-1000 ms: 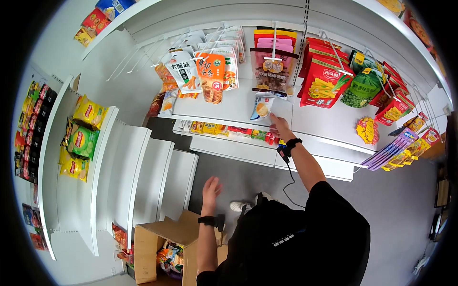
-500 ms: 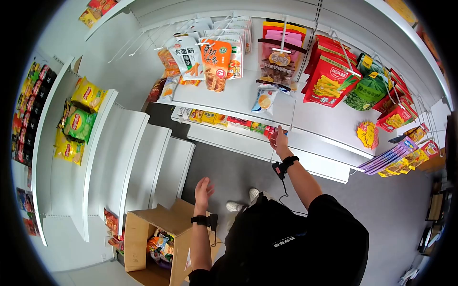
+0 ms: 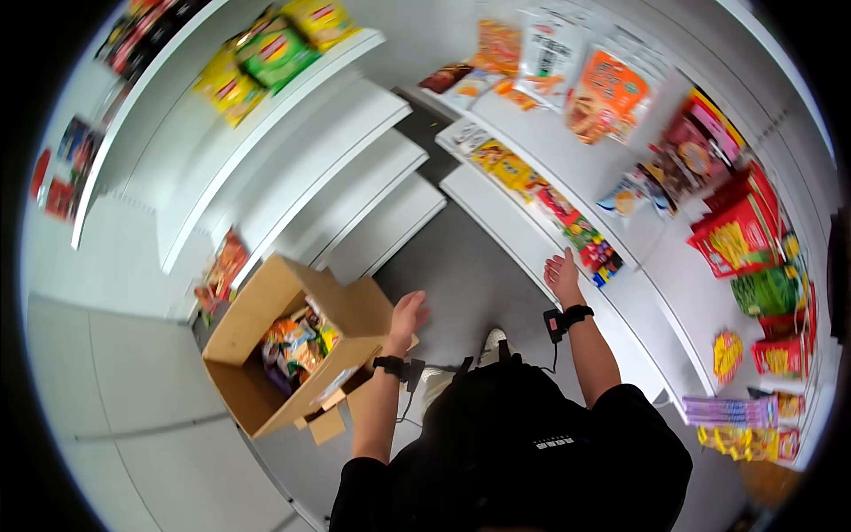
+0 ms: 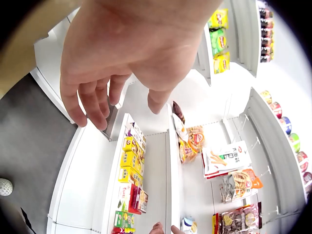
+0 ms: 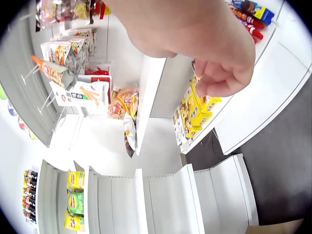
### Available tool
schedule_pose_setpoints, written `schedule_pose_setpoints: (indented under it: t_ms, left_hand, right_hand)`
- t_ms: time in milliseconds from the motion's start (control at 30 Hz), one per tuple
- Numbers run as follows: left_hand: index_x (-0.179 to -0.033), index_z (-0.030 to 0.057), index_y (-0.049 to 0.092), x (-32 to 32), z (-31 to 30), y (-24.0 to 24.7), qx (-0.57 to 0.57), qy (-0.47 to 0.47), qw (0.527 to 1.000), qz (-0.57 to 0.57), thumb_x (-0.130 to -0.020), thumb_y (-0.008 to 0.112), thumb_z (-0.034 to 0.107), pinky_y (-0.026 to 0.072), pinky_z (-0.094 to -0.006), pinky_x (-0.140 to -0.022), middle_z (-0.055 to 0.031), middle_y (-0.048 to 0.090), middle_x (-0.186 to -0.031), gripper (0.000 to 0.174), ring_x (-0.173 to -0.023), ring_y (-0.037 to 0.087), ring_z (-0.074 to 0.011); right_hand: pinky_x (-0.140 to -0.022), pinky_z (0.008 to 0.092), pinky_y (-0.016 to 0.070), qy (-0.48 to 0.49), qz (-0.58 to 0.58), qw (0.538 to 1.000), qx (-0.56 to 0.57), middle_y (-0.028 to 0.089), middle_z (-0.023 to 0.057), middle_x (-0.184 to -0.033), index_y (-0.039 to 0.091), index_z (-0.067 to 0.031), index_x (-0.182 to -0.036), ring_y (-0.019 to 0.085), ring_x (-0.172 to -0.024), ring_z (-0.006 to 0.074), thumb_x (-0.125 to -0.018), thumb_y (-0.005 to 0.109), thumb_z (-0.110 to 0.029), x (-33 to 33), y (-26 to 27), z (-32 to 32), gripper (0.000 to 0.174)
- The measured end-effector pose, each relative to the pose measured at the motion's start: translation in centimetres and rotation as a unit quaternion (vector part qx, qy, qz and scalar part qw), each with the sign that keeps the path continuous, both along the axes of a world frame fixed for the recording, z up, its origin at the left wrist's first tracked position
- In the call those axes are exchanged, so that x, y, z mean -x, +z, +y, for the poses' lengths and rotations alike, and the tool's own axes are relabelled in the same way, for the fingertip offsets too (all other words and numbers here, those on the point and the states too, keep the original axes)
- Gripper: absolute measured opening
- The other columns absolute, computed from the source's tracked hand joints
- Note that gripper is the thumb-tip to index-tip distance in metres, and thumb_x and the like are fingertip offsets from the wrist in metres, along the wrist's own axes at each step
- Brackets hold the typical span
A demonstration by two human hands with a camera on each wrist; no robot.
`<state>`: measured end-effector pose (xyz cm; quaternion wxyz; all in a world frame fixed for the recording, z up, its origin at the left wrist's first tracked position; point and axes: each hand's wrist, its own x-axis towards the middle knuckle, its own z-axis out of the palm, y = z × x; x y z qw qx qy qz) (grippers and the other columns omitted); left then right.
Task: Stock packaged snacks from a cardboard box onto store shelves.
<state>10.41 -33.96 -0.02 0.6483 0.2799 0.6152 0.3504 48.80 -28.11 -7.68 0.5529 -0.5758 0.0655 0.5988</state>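
Note:
My left hand [image 3: 408, 317] hangs loosely over the floor beside a cardboard box [image 3: 257, 306], with nothing in it. In the left wrist view its fingers [image 4: 92, 105] droop, relaxed and apart from the thumb. My right hand [image 3: 562, 275] is in front of the right-hand shelving, near small boxed snacks [image 3: 567, 217] on a low shelf. Its fingers [image 5: 219, 78] are loosely bent and hold nothing in the right wrist view. On the shelf above lies a small white-and-blue snack bag [image 3: 631, 195], away from both hands.
Colourful snack bags [image 3: 297, 341] fill part of the cardboard box. Yellow and green chip bags [image 3: 277, 55] stand on the left shelving. Hanging pouches [image 3: 612, 93] and red bags [image 3: 740, 226] line the right shelving. Grey floor [image 3: 461, 266] lies between the shelves.
The right hand has let go of the white-and-blue bag, leaving it on the shelf, and drawn back from it. The head view has swung left toward the cardboard box.

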Motion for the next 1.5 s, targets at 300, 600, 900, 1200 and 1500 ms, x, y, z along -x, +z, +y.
schedule_pose_setpoints:
  t_ms: [300,600,900,1200,1500]
  left_hand:
    - [-0.114,0.0080,0.054,11.0,-6.0,-0.6,-0.009,0.150,0.989,-0.007,-0.084,0.062,0.041,0.0459,-0.0306,-0.076,-0.0034,0.057,-0.106,0.045,-0.087,0.059,-0.0166]
    - [-0.117,0.0049,0.051,22.3,-12.3,-2.7,-0.024,0.250,0.968,-0.023,-0.086,0.057,0.038,0.0455,-0.0333,-0.077,-0.0065,0.057,-0.109,0.046,-0.091,0.059,-0.0206]
    - [-0.115,0.0071,0.054,30.9,-16.6,-3.7,-0.018,0.331,0.943,0.000,-0.086,0.058,0.037,0.0462,-0.0285,-0.069,-0.0035,0.058,-0.106,0.042,-0.087,0.060,-0.0177]
    - [-0.105,0.0064,0.056,34.1,-19.0,-4.2,-0.044,0.418,0.907,-0.016,-0.084,0.061,0.033,0.0437,-0.0263,-0.059,-0.0026,0.059,-0.092,0.035,-0.070,0.058,-0.0132]
    - [-0.123,0.0032,0.046,39.3,-20.1,-6.4,-0.059,0.466,0.881,-0.064,-0.088,0.057,0.033,0.0523,-0.0344,-0.076,-0.0101,0.056,-0.113,0.048,-0.085,0.062,-0.0241]
  right_hand:
    - [-0.067,0.0292,0.0454,0.135,0.017,0.991,-0.005,0.058,0.0087,-0.094,0.050,-0.0021,-0.112,0.053,-0.076,0.0171,-0.087,0.050,-0.055,12.1,1.8,2.4,0.058]
    - [-0.069,0.0291,0.0463,0.248,0.010,0.969,-0.025,0.059,0.0064,-0.094,0.052,-0.0045,-0.107,0.053,-0.078,0.0165,-0.088,0.050,-0.052,25.1,3.4,1.8,0.052]
    - [-0.068,0.0302,0.0473,0.324,0.037,0.945,-0.032,0.060,0.0074,-0.093,0.053,-0.0054,-0.105,0.055,-0.078,0.0174,-0.089,0.050,-0.049,36.7,3.4,-0.3,0.046]
    - [-0.072,0.0322,0.0485,0.405,0.055,0.912,-0.022,0.060,0.0091,-0.095,0.052,-0.0051,-0.107,0.055,-0.081,0.0182,-0.089,0.053,-0.041,42.9,4.0,-1.0,0.040]
    - [-0.070,0.0316,0.0490,0.463,0.062,0.884,-0.017,0.061,0.0085,-0.094,0.053,-0.0047,-0.106,0.056,-0.080,0.0179,-0.091,0.049,-0.039,50.8,4.4,2.5,0.038]
